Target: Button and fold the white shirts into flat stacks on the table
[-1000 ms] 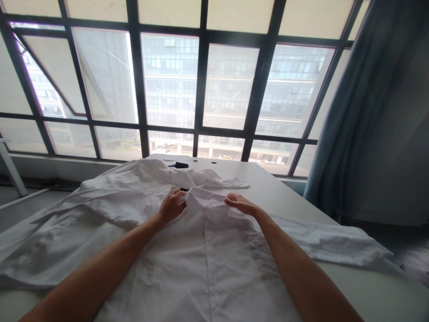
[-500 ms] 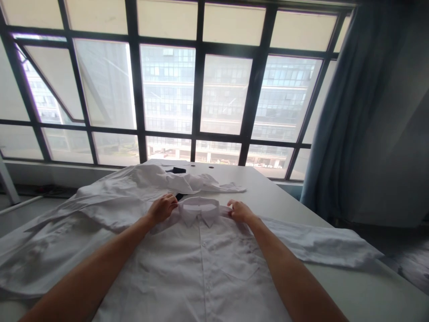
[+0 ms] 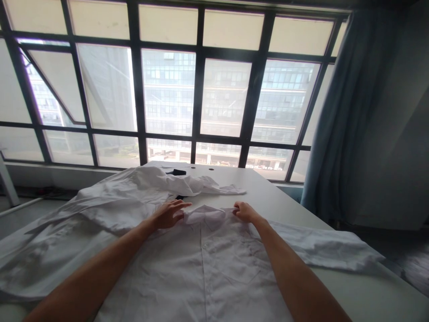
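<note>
A white button-front shirt (image 3: pixel 182 268) is laid front up on a white table (image 3: pixel 241 179), its collar (image 3: pixel 209 218) turned toward the far side and its placket running down the middle. The left hand (image 3: pixel 170 213) is held at the collar's left end, fingers extended and thumb parted from them, with no cloth visibly gripped. By the right hand (image 3: pixel 244 212), fingers curled, the cloth just right of the collar appears to be pinched. The straightening of collar and shoulders is judged to be in hand; for the next move, a light hold on both sides and an even, gentle pull would be called for. On the left, a rumpled white garment (image 3: pixel 103 203) is spread beside the shirt. The shirt's lower end is cut off by the frame, and its left sleeve cannot be traced past the forearm. The right fingertips are too small to be read with certainty. A dark object (image 3: pixel 176 172), partly covered by the rumpled garment, cannot be identified.
</note>
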`<state>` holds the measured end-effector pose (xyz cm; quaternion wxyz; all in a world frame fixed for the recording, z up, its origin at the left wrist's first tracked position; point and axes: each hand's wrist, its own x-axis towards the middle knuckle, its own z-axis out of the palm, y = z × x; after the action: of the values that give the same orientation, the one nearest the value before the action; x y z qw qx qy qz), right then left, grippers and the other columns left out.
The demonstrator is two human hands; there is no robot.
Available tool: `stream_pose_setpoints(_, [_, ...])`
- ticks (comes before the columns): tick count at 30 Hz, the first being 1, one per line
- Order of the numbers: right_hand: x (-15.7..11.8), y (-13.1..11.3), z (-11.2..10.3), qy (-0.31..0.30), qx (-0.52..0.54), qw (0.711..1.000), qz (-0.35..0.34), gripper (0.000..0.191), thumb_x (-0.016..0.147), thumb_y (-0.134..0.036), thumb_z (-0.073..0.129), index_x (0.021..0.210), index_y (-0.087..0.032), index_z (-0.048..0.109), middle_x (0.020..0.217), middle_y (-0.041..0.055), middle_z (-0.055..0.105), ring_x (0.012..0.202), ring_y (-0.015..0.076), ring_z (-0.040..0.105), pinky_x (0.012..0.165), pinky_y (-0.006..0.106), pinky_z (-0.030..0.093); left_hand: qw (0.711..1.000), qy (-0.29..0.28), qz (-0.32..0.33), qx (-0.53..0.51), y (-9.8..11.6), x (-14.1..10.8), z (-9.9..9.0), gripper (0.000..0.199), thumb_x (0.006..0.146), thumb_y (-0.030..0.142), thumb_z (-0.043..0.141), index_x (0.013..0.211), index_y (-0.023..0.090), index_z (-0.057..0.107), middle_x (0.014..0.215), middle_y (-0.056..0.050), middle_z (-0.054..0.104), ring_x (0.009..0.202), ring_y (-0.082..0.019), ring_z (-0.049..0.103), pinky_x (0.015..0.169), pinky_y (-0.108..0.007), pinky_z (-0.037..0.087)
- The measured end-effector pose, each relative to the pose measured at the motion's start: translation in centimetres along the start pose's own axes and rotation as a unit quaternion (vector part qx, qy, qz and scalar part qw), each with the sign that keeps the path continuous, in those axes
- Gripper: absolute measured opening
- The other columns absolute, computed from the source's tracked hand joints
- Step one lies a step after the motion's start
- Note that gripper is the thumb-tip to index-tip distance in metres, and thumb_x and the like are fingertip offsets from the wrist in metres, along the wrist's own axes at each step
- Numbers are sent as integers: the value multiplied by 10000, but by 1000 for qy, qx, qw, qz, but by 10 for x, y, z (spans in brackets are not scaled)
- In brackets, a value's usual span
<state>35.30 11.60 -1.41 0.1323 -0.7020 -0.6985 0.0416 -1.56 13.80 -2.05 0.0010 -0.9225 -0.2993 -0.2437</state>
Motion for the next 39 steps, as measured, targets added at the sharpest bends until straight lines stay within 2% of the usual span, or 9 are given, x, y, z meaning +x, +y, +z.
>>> stream_pose_setpoints(5, [2, 6, 4, 9, 20, 1000, -2, 203, 799, -141, 589, 984, -151, 672, 940, 72, 717, 858, 165, 626, 704, 215, 391, 997, -28, 71, -7, 8, 0, 0, 565, 765, 207, 633, 1321, 290, 574, 1218, -74, 636, 1068, -248, 619, 932, -337, 471])
stream_pose_setpoints(9, [3, 8, 7, 3, 32, 999, -8, 187, 785, -139, 592, 955, -151, 669, 913, 69, 715, 839, 166, 623, 686, 214, 390, 996, -23, 80, 18, 13, 2, 4, 259, 880, 339, 575, 1103, 249, 671, 1061, -80, 684, 965, -239, 647, 889, -346, 468])
stream_pose_setpoints(13, [1, 5, 4, 3, 43, 999, -6, 194, 802, -191, 589, 972, -142, 667, 920, 84, 713, 824, 174, 617, 662, 223, 391, 997, 55, -45, 26, 11, 4, 11, 358, 985, 399, 382, 841, 210, 650, 806, -73, 679, 751, -213, 652, 712, -302, 477])
stream_pose_setpoints(16, [-2, 4, -8, -10, 53, 998, -9, 180, 814, -205, 568, 936, -150, 690, 920, 70, 719, 815, 163, 619, 658, 216, 398, 991, 53, -119, 34, 1, 3, 11, 315, 926, 465, 481, 857, 220, 667, 797, -70, 700, 745, -233, 662, 724, -321, 478])
stream_pose_setpoints(20, [-10, 12, -38, -32, 43, 999, 9, 156, 783, -147, 554, 772, -134, 709, 794, 68, 714, 722, 161, 609, 608, 225, 385, 991, -10, -125, 41, -22, -3, -4, 243, 787, 471, 651, 739, 239, 704, 801, -59, 722, 815, -253, 674, 868, -373, 452])
stream_pose_setpoints(24, [-19, 27, -63, -68, 18, 997, 11, 84, 734, -215, 674, 711, -161, 735, 733, 58, 712, 705, 178, 624, 595, 236, 394, 989, -5, -141, 44, -44, -6, -26, 249, 791, 424, 644, 631, 240, 695, 781, -57, 696, 817, -249, 660, 837, -362, 462])
stream_pose_setpoints(28, [-22, 34, -73, 11, -31, 999, 37, 181, 748, -377, 720, 719, -202, 757, 817, 90, 733, 796, 227, 657, 655, 275, 440, 988, 18, -133, 77, -58, -1, -45, 193, 745, 415, 686, 635, 260, 719, 861, -59, 675, 908, -253, 622, 843, -344, 471])
stream_pose_setpoints(35, [4, 24, -91, -38, 174, 972, 154, 288, 800, -369, 687, 642, -128, 699, 722, 137, 722, 616, 208, 681, 573, 282, 513, 952, -31, -303, 26, -74, 40, -65, 359, 773, 479, 655, 564, 188, 668, 569, -48, 636, 546, -183, 589, 634, -290, 479])
stream_pose_setpoints(39, [35, 14, -92, 67, 175, 964, 187, 268, 824, -341, 659, 840, -84, 736, 924, 212, 736, 857, 283, 717, 742, 332, 562, 928, -45, -366, 46, -72, 89, -68, 376, 897, 421, 504, 820, 136, 738, 762, -126, 726, 738, -245, 685, 700, -306, 506])
